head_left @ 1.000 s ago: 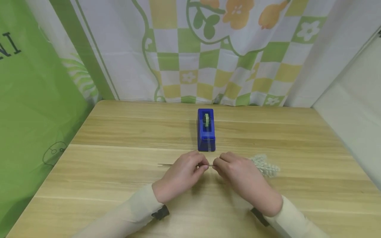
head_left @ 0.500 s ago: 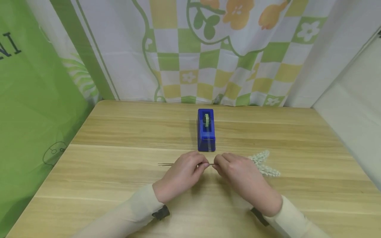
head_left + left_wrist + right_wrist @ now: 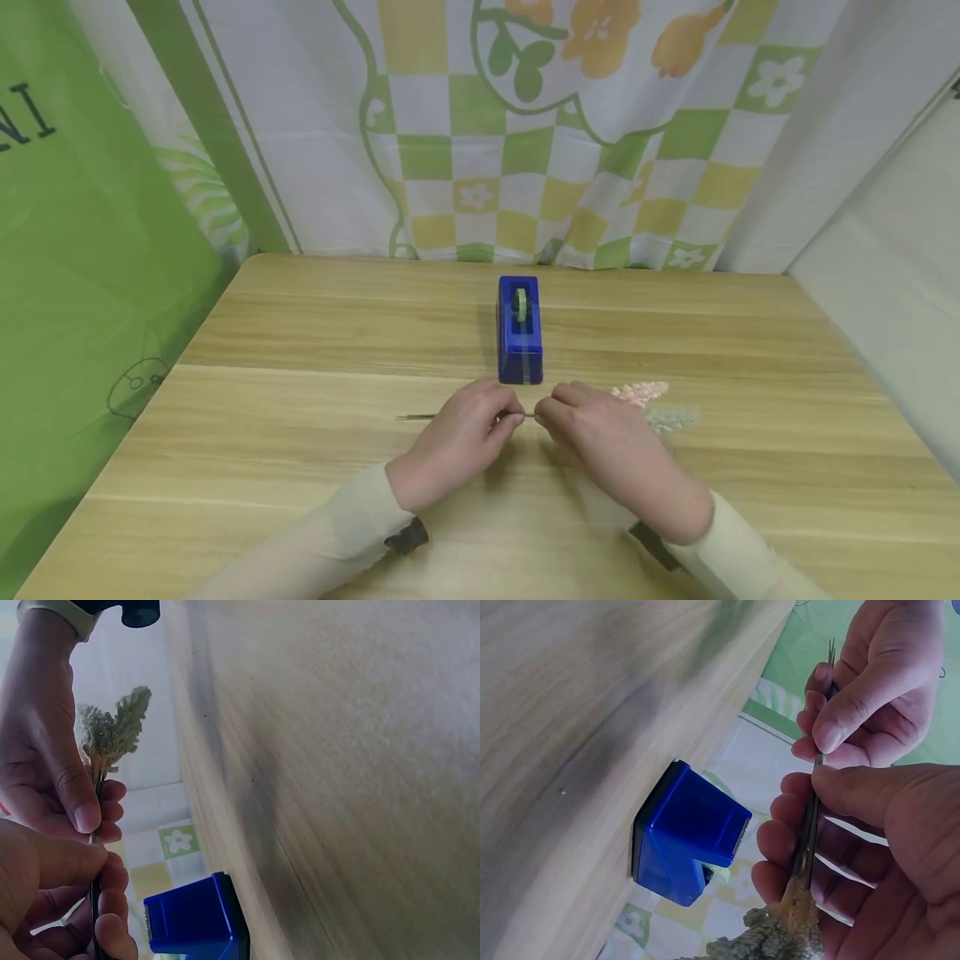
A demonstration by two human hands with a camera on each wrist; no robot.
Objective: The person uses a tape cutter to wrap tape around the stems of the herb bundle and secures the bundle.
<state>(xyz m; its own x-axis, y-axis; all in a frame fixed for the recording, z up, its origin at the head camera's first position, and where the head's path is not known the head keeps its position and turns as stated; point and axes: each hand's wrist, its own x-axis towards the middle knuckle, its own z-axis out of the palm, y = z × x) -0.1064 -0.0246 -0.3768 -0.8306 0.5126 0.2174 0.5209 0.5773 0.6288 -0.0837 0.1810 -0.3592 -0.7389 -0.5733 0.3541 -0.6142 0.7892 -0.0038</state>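
A thin bunch of flower stems lies crosswise between both hands in the head view. Its fluffy heads, one pink (image 3: 641, 392) and one pale green (image 3: 671, 418), stick out past the right hand (image 3: 611, 437). On the other side, the bare stem ends (image 3: 415, 417) show beyond the left hand (image 3: 463, 429). Both hands pinch the stems between thumb and fingers, with only a short piece of stem visible between them. From the right wrist, the right thumb presses the dark stems (image 3: 808, 840) against curled fingers just below the heads. The left wrist view shows the left fingers wrapped around the lower stems (image 3: 94, 907).
A blue tape dispenser (image 3: 519, 329) with a roll of tape stands just beyond the hands on the wooden table (image 3: 337, 325). Behind the table's far edge hangs a checked, flowered curtain (image 3: 525, 167). Green cloth (image 3: 90, 250) hangs at the left.
The bunch has turned about its length: a pink head now shows where only pale green ones did. The stem ends sit closer together. Both hands stay in nearly the same place.
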